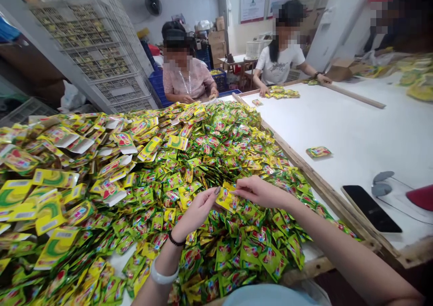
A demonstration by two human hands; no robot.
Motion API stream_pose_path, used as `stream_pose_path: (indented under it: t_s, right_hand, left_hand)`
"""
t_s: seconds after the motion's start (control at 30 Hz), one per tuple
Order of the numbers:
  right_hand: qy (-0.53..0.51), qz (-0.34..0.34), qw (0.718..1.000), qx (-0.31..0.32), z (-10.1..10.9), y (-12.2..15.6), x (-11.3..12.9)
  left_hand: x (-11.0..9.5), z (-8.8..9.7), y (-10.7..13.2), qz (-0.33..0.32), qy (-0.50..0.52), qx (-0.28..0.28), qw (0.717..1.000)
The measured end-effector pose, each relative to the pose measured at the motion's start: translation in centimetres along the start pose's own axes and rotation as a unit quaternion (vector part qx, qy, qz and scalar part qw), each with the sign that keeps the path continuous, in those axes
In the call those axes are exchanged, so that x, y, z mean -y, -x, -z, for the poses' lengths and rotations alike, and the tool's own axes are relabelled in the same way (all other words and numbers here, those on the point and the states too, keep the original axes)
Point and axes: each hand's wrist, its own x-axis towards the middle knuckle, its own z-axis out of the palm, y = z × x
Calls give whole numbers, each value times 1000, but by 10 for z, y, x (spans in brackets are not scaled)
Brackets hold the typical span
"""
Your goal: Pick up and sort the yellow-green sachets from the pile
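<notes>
Between my two hands, just above the heap, is a small yellow packet [227, 198] with red print; whether it is a carton or a sachet I cannot tell. My left hand [200, 210] pinches its left side. The fingers of my right hand [256, 191] are closed at its upper right edge. Green and yellow sachets [250, 252] lie piled beneath both hands. To the left spreads a heap of small yellow cartons [56, 213], some with white end flaps standing out.
A wooden rail [304, 166] divides the heap from a white table [355, 139]. On that table lie a phone [372, 209], sunglasses [382, 188] and a single packet [318, 152]. Two people [187, 78] work across from me. Stacked plastic crates [118, 87] stand at the left.
</notes>
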Motion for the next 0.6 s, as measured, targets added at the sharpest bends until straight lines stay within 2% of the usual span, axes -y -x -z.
stream_pose_path:
  t_s: [0.07, 0.13, 0.17, 0.27, 0.3, 0.37, 0.43, 0.47, 0.5, 0.57, 0.6]
  right_hand:
    - [-26, -10, 999, -20, -6, 2, -2]
    - [-122, -46, 989, -69, -15, 4, -4]
    - [-198, -73, 973, -94, -21, 4, -5]
    - [-416, -134, 891, -124, -39, 5, -7]
    - [-451, -139, 873, -126, -43, 5, -7]
    - [-459, -144, 862, -160, -48, 8, -10]
    - [-426, -156, 865, -215, -44, 12, -14]
    - [-406, -166, 866, -239, -41, 16, -18]
    - [-393, -176, 866, -256, -37, 19, -21]
    - [-398, -194, 856, -265, -30, 27, -27]
    - [-413, -200, 849, -263, -27, 30, -29]
  left_hand:
    - [0, -3, -1, -1, 21, -14, 1000]
    - [5, -9, -4, -10, 49, -42, 998]
    - [8, -13, -5, -17, 62, -60, 996]
    - [14, -29, -11, -47, 72, -99, 991]
    - [14, -32, -14, -60, 51, -99, 992]
    - [10, -27, -23, -95, -61, -108, 988]
    - [1, -3, -38, -132, -221, -169, 951]
    - [-5, 16, -48, -149, -300, -222, 916]
    - [-12, 39, -59, -152, -332, -264, 893]
    - [-22, 88, -82, -145, -353, -313, 870]
    - [-25, 111, -92, -130, -391, -332, 849]
